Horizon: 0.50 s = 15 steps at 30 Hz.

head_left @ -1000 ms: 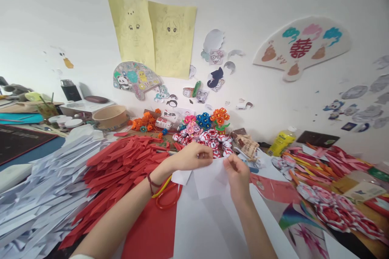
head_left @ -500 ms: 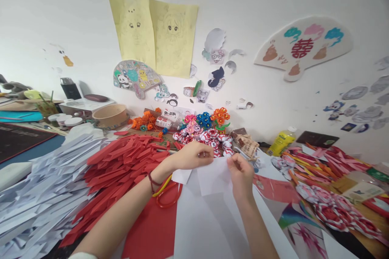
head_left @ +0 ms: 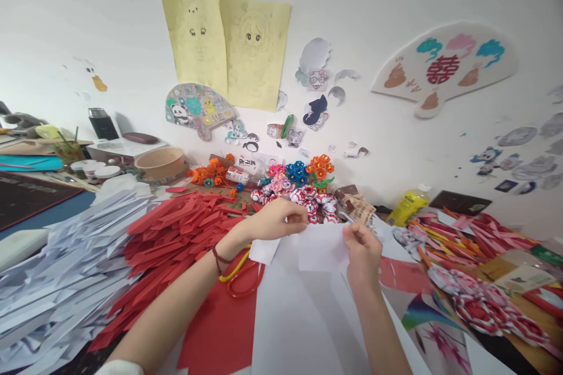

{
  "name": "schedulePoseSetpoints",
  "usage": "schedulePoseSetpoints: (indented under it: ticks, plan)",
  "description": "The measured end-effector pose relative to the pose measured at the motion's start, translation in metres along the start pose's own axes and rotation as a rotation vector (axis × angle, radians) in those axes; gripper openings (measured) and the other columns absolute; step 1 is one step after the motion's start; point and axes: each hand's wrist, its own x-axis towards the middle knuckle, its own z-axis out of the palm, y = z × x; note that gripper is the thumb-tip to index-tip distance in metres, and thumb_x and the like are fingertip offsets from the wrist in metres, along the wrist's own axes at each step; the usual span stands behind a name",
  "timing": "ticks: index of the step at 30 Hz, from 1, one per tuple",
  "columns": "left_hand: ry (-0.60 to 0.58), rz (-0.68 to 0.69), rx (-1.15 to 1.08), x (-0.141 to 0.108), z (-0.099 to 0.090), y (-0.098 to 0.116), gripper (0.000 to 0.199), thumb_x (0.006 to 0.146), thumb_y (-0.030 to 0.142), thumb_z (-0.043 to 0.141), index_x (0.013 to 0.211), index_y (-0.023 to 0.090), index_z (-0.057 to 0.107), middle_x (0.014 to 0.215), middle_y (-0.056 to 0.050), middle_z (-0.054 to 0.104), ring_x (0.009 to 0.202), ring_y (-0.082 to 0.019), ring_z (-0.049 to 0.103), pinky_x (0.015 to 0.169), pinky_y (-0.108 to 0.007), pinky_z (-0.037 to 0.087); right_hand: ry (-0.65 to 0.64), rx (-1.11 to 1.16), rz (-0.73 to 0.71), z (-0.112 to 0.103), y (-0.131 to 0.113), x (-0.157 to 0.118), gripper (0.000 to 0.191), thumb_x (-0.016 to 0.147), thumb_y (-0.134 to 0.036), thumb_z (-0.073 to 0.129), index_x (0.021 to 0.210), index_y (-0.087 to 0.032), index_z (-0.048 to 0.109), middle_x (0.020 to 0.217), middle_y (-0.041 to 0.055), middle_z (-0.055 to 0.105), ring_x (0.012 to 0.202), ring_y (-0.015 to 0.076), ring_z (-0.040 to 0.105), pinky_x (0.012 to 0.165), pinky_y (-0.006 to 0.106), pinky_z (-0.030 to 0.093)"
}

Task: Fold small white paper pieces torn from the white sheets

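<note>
Head view: well left of the left grip lies a heap of white strips (head_left: 79, 269), then, nearer to it, a heap of red strips (head_left: 176, 240). Looped handles (head_left: 244, 287), yellow and orange-red, rest just below the left wrist. The left grip (head_left: 279, 220) is curled, fingertips nearly closed at the upper left edge of a small white paper (head_left: 323, 249); whether they pinch it I cannot tell. That paper spans both grips, above a large white sheet (head_left: 303, 328). The right grip (head_left: 364, 249) is closed, pinching its upper right corner. Beyond, farther right, stands a yellow bottle (head_left: 409, 205).
</note>
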Motion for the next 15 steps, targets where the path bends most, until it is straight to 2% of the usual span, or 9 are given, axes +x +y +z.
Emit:
schedulePoseSetpoints:
  ticks: [6,8,13,15]
  plan:
    - [0.059,-0.026,-0.022,-0.003,-0.005,-0.004,0.012,0.083,0.02,0.052,0.075,0.014,0.06,0.066,0.003,0.057,0.061,-0.007,0.047,0.059,-0.017,0.035,0.093,0.111,0.087,-0.003,0.003,0.004,0.029,0.064,-0.035,0.069,0.058,-0.017,0.046,0.052,-0.0069,0.034,0.05,0.0081,0.027,0.048,0.023,0.019]
    - [0.1,-0.064,-0.061,-0.003,-0.008,-0.005,0.014,0.085,0.022,0.051,0.078,0.015,0.06,0.069,0.002,0.06,0.063,-0.008,0.05,0.06,-0.017,0.036,0.118,0.111,0.073,-0.002,0.003,0.003,0.028,0.065,-0.035,0.069,0.06,-0.017,0.048,0.052,-0.0069,0.035,0.05,0.0081,0.028,0.047,0.023,0.02]
    - [0.288,-0.125,-0.012,-0.001,-0.008,0.001,0.017,0.089,0.027,0.048,0.085,0.016,0.061,0.08,0.0,0.065,0.07,-0.01,0.055,0.064,-0.019,0.039,0.039,-0.152,-0.17,0.01,-0.011,-0.012,0.03,0.078,-0.041,0.062,0.064,-0.016,0.053,0.056,-0.0041,0.043,0.054,0.0107,0.038,0.051,0.023,0.028]
    - [0.3,-0.094,0.041,0.001,-0.002,0.008,0.016,0.089,0.027,0.049,0.086,0.017,0.062,0.084,-0.001,0.066,0.075,-0.011,0.056,0.068,-0.021,0.041,-0.027,-0.226,-0.236,0.016,-0.017,-0.019,0.03,0.082,-0.042,0.059,0.067,-0.016,0.056,0.061,-0.002,0.05,0.058,0.0126,0.044,0.055,0.024,0.034]
